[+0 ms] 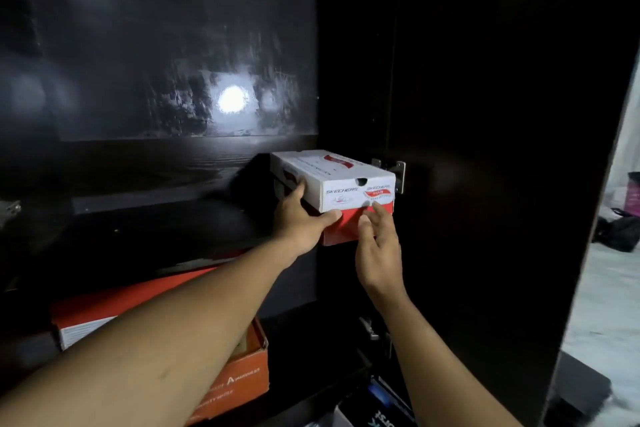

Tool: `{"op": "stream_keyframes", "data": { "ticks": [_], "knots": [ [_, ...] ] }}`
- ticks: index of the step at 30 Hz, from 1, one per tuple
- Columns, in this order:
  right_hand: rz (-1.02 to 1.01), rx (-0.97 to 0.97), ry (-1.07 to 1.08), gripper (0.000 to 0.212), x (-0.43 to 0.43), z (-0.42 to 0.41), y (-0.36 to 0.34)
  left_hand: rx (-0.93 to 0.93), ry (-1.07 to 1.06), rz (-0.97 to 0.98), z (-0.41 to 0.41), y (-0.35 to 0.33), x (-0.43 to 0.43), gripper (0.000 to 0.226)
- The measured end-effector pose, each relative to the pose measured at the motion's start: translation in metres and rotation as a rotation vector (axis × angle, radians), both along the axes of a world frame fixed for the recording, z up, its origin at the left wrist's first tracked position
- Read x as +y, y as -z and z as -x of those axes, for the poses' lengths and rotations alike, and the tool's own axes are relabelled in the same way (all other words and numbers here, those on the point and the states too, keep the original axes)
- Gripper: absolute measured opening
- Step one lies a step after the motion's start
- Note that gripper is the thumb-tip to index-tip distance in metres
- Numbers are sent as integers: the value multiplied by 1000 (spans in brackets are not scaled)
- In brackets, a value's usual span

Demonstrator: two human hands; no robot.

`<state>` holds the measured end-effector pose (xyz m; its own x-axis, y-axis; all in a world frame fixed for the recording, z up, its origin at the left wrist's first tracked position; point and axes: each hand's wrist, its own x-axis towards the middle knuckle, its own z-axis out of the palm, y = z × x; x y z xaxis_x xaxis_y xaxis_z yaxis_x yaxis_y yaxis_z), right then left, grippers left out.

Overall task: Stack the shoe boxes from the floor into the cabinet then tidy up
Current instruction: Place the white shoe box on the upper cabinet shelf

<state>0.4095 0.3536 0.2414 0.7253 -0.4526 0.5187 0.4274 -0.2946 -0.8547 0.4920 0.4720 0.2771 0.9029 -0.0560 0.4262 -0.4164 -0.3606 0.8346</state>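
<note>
Cabinet (pixel 173 28): a dark, glossy cupboard fills the view. Its open interior is on the left.

Cabinet door (pixel 502 149): a dark panel swung open on the right. A strip of pale floor shows beyond its far right edge.

Light spot (pixel 232 99): a round white glare reflected on the back wall, above the upper shelf.

Upper shelf (pixel 156 166): a dark board running left to right across the middle.

Orange shoe box (pixel 242 374): on a lower level at near left, partly hidden behind the left forearm. Its lid is slightly raised at the right end.

White Skechers shoe box (pixel 332 180): it has a white lid over a red base. It sits at the right end of the upper shelf, by the cabinet's right side, with its short labelled end facing near. Whether it sits fully on the board cannot be told.

Left hand (pixel 301 225): grips the box's near left corner. The fingers wrap along the left side and the thumb lies across the red front.

Right hand (pixel 377 253): its fingers (pixel 379 215) are slightly apart and nearly straight. The tips touch the front face near the right corner.

Black bag (pixel 620 230): on the floor at far right.

Dark box (pixel 381 399): at the bottom, near, partly cut off.

Metal hinge (pixel 399 177): silver, just right of the white box.
</note>
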Motion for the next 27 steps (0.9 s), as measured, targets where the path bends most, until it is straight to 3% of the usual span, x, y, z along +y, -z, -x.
{"op": "stream_keyframes", "data": {
  "ticks": [6,15,20,24,27],
  "knots": [
    [66,132,-157,75,-3,-58,20,-60,-106,-59,-47,3,-22,70],
    [169,235,-263,71,-24,-90,22,-112,-172,-150,-81,4,-26,69],
    [194,276,-201,68,-36,-52,15,26,-19,-140,-49,11,-22,74],
    [196,316,-149,66,-64,8,23,-22,68,-45,11,42,-18,79],
    [169,361,-130,57,-83,75,48,53,184,-146,48,91,-21,82]
  ]
}}
